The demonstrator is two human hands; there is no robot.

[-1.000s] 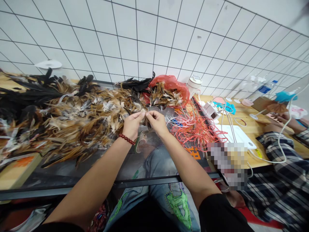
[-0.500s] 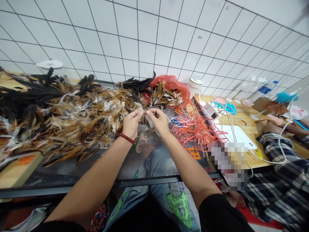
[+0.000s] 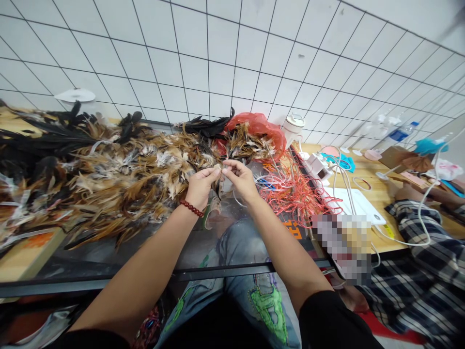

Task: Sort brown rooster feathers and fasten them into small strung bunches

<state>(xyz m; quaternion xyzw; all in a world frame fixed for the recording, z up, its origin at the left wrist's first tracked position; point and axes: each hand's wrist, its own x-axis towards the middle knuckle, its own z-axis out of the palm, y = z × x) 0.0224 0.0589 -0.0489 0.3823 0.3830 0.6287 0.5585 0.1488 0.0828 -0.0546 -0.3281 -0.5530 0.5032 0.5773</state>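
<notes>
My left hand (image 3: 201, 188), a red bead bracelet on its wrist, pinches a small feather (image 3: 218, 189) whose dark part hangs below the fingertips. My right hand (image 3: 243, 182) meets it from the right, thumb and forefinger closed at the pale upper end of that feather. The fingertips partly cover it. A big heap of brown, cream and black feathers (image 3: 127, 179) spreads beside my left hand. Behind my hands, more feathers lie on a red plastic bag (image 3: 254, 123). Tangled red cords (image 3: 290, 191) lie right of my right hand.
A lidded white cup (image 3: 293, 127) stands by the tiled wall. On the wooden table to the right are a white socket block (image 3: 318, 167), a flat white device (image 3: 358, 206) and loose cables. Farther right sits a person in a plaid garment (image 3: 417, 242). A dark tabletop (image 3: 203, 247) is under my forearms.
Both hands have shifted slightly at the fingertips. The right fingers have lifted a little, and the feather's dark end now hangs more plainly between the hands.
</notes>
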